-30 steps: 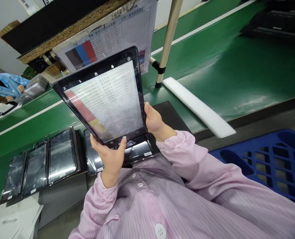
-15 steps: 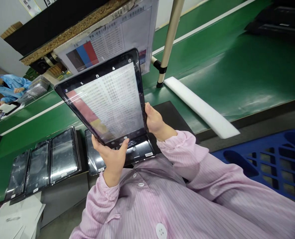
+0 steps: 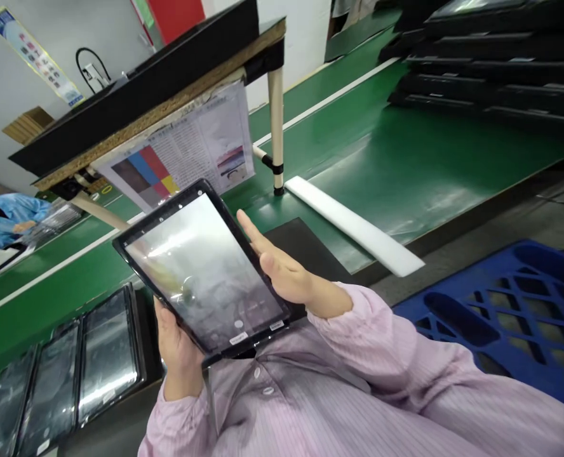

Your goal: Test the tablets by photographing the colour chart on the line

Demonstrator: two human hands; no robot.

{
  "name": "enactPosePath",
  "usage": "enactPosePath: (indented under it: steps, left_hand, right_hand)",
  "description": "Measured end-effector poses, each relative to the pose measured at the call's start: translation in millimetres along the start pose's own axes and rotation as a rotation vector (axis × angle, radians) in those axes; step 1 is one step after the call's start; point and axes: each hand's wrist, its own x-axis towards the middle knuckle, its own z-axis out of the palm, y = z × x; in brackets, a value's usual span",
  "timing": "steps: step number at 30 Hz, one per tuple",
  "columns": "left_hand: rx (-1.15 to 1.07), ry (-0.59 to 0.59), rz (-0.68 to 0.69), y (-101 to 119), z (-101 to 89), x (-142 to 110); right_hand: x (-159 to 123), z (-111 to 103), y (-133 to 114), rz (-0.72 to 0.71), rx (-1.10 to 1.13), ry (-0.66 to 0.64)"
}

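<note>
One co-worker (image 3: 22, 208) in blue sits far off, beyond and to the left of the left grip. Nearer, low on that same side, glossy dark tablets (image 3: 53, 381) stand in a slanting row along the near edge of the bench (image 3: 406, 152), apart from the left grip. Beyond that grip rises a raised shelf (image 3: 153, 92) with a black top, and under its edge hangs a printed sheet (image 3: 181, 146) bearing colour blocks. The left grip (image 3: 180, 352) is closed on the left edge of the lit tablet (image 3: 206, 266), which tilts upright between the two grips; its screen shows a pale blur, and small white labels show near its lower edge. The right grip (image 3: 282, 270) lies along the opposite edge, fingers stretched out and thumb raised, holding nothing visible; whether it touches the tablet, I cannot tell. A flat black sheet (image 3: 305, 244) shows just past the right grip, and a white foam strip (image 3: 353, 225) slants away to its right. Farther right, a blue plastic pallet (image 3: 472, 279) lies below bench level, while a stack of dark flat items (image 3: 491, 76) stands well beyond the right grip.
</note>
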Motion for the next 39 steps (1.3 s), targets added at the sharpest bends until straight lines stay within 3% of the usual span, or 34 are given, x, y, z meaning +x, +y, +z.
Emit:
enactPosePath:
  steps: [5, 10, 12, 15, 18, 21, 23, 26, 29, 35, 37, 39]
  left_hand:
    - [-0.092, -0.018, -0.155, -14, 7.7, -13]
    - [-0.040, 0.010, -0.287, -20, 23.5, -24]
    - [-0.029, -0.013, -0.375, -22, 37.0, -29]
    - [0.024, -0.048, -0.501, -34, 61.9, -36]
    - [0.124, -0.182, -0.562, -57, 83.4, -41]
    - [0.273, -0.377, -0.634, -75, 92.4, -44]
    - [0.369, -0.530, -0.649, -74, 89.5, -47]
    - [0.466, -0.776, -0.486, -55, 73.1, -50]
    - [0.640, -0.880, -0.241, -30, 47.1, -48]
    - [1.302, -0.666, 0.109, -20, -2.5, -35]
    - [1.491, -0.611, 0.166, -22, -9.3, -31]
    - [1.616, -0.577, 0.193, -27, -9.5, -28]
  right_hand:
    - [2, -27, -27, -0.098, -0.324, -0.073]
    - [-6, -48, -27, -0.069, -0.486, -0.012]
    - [-12, -58, -19, 0.012, -0.426, 0.053]
    - [-23, -78, 3, 0.226, -0.084, 0.230]
    - [-37, -101, 31, 0.468, 0.174, 0.397]
    - [-50, -123, 58, 0.584, 0.178, 0.479]
    - [-56, -132, 75, 0.632, 0.149, 0.468]
    - [-61, -139, 93, 0.615, 0.005, 0.400]
    - [-65, -139, 93, 0.459, -0.240, 0.344]
    - [-83, -114, 55, 0.179, -1.071, -0.173]
    - [-89, -101, 49, 0.172, -1.210, -0.244]
    - [-93, -93, 48, 0.180, -1.273, -0.233]
